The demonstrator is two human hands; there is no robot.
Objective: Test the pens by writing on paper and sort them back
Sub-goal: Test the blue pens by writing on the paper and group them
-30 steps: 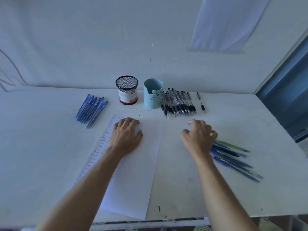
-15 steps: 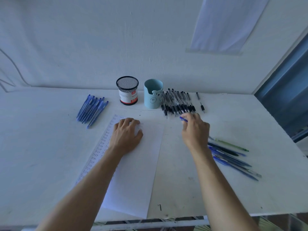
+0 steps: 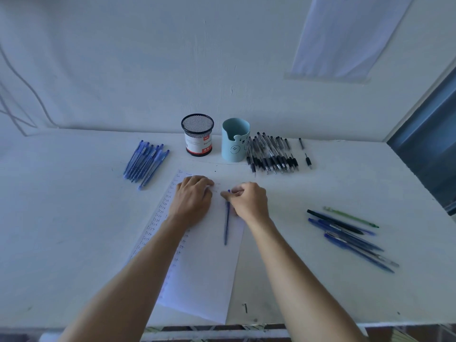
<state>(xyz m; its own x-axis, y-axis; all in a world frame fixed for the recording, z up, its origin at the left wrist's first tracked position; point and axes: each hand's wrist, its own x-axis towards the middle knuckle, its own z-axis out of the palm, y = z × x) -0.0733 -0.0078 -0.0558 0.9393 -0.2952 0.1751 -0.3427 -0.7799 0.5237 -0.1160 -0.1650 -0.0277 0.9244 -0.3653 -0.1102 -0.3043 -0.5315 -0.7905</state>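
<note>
Blue slim pen (image 3: 226,218) is pinched at its far end by the right hand's (image 3: 249,202) curled fingers (image 3: 232,193), over smooth paper (image 3: 204,280); left hand (image 3: 192,198) presses flat there, fingers relaxed, on the white bench (image 3: 74,230).

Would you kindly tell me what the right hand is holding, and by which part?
A blue pen, pinched at its far end by the right hand.

White table (image 3: 74,230), inspected: paper sheet (image 3: 204,280) front centre; blue pens (image 3: 145,164) bundled rear left; black mesh cup (image 3: 197,135) and light-blue cup (image 3: 234,141) side by side at rear; black pens (image 3: 271,154) rowed just beside the latter; mixed loose pens (image 3: 350,233) right.
</note>
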